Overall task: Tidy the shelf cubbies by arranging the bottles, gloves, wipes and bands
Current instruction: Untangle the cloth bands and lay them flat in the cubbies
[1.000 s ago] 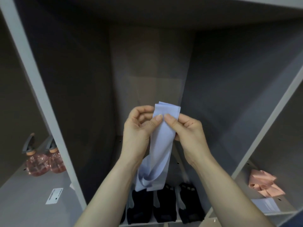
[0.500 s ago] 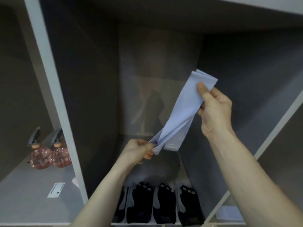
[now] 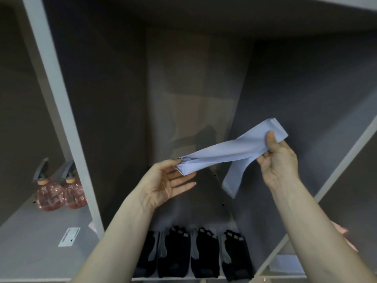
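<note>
A pale blue band [image 3: 228, 154] stretches across the middle cubby, held in the air between both hands. My right hand [image 3: 279, 158] pinches its upper right end between thumb and fingers, and a loose tail hangs down below it. My left hand [image 3: 165, 180] holds the lower left end, thumb on top, with the other fingers stretched out under it. Several black gloves [image 3: 193, 256] lie in a row on the cubby floor below. Two pink spray bottles [image 3: 59, 190] stand in the left cubby.
A grey upright divider [image 3: 67, 123] separates the left cubby from the middle one. A white label [image 3: 69, 236] lies on the left shelf. A slanted divider [image 3: 334, 180] bounds the right side, with a pink band edge [image 3: 346, 235] behind my right forearm.
The hands have drawn apart, the right one going right and down, the left one up. The band now lies nearly level instead of steep. The left fingers have straightened.
</note>
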`<state>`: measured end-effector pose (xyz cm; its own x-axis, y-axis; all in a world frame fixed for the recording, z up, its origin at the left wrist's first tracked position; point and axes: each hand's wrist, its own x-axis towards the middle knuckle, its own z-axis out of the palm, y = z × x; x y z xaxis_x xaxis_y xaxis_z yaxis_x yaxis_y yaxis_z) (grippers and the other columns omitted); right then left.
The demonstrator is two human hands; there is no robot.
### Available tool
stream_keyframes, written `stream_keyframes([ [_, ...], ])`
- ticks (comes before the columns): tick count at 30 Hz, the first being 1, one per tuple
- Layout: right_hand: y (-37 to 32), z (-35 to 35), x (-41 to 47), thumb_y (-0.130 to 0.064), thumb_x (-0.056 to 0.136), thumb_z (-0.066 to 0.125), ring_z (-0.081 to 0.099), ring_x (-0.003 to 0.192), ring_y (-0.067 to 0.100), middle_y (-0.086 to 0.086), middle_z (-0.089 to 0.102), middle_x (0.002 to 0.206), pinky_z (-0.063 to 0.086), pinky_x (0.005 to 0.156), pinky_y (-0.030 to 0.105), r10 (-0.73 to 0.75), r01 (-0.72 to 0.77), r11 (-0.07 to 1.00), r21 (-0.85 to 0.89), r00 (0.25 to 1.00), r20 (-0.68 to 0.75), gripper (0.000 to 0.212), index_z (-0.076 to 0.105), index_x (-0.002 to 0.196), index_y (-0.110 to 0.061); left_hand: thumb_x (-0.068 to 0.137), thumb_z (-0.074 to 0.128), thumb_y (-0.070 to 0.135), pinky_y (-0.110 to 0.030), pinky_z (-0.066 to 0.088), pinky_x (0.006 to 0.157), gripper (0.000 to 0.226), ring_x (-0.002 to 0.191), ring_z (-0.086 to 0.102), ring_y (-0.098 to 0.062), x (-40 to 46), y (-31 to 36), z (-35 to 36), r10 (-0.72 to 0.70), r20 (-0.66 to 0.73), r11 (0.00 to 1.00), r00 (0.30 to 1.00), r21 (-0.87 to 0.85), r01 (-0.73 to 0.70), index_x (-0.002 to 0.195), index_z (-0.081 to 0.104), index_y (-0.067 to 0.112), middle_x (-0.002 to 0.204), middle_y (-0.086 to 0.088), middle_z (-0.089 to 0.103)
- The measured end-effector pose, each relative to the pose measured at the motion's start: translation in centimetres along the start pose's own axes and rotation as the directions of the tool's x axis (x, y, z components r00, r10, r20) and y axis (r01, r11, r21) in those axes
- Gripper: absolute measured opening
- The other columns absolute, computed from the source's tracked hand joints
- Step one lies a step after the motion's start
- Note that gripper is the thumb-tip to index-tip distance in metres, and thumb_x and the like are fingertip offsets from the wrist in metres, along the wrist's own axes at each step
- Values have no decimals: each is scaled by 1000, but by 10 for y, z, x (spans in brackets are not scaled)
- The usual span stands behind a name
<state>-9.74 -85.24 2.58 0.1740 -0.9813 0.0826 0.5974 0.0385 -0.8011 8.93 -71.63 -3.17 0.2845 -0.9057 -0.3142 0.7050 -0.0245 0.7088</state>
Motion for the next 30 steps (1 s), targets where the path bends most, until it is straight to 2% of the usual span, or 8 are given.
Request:
stream_keyframes([
  [12,8,-6,6,-14,91,60,72,79,11,6,68,109,60,66,27,40,-36,997,63,998,-58,36,58,126,-5,75,54,11,-41,55,82,11,62,68,-18,9,6,3,93,55,945,994,-319,-70,73,64,8,67,-5,67],
  [18,7,-6,8,-15,91,60,70,87,13,6,68,114,58,65,24,26,-24,999,43,999,-38,36,58,126,-7,80,63,21,-16,43,44,11,34,42,-5,4,10,-2,124,33,992,992,-27,-124,82,66,12,45,5,46],
  [20,4,-4,9,-15,91,60,70,88,13,6,68,113,59,67,25,3,-2,999,36,1000,-16,34,59,124,-7,89,60,18,-13,50,53,18,47,55,-9,9,6,-7,148,50,971,988,183,-155,84,74,9,59,-3,56],
  [22,-1,-2,10,-15,91,59,69,88,14,5,68,112,59,71,26,-23,23,999,39,1000,-6,33,59,123,-7,97,45,5,-4,42,88,26,103,65,-22,1,0,-30,154,-22,953,988,266,-143,107,61,-13,109,-25,64],
  [23,-3,-1,11,-15,92,59,69,88,14,6,68,111,60,73,27,-34,34,999,41,999,-4,33,59,124,-6,97,42,3,-3,41,88,33,116,58,-28,3,0,-32,161,-36,926,986,352,-139,119,48,-21,122,-29,59],
  [26,-7,3,11,-15,92,59,68,90,16,7,67,112,60,75,28,-44,44,999,15,999,7,31,60,122,-6,84,61,22,-19,44,49,27,45,58,-13,11,7,-17,172,-34,930,984,334,-151,100,68,2,52,-8,61],
  [28,-8,6,11,-14,92,59,68,88,15,7,67,110,60,75,27,-49,49,999,-13,998,26,21,64,112,-9,84,61,19,-20,44,49,18,37,46,-7,14,6,-23,163,-31,944,986,295,-147,70,72,13,43,2,51],
  [30,-8,9,9,-13,91,59,68,84,14,6,68,106,59,72,26,-51,54,998,-43,997,59,14,66,103,-11,85,59,8,-22,49,54,22,50,55,-9,18,2,-23,187,-26,924,982,345,-167,69,74,13,60,-1,63],
])
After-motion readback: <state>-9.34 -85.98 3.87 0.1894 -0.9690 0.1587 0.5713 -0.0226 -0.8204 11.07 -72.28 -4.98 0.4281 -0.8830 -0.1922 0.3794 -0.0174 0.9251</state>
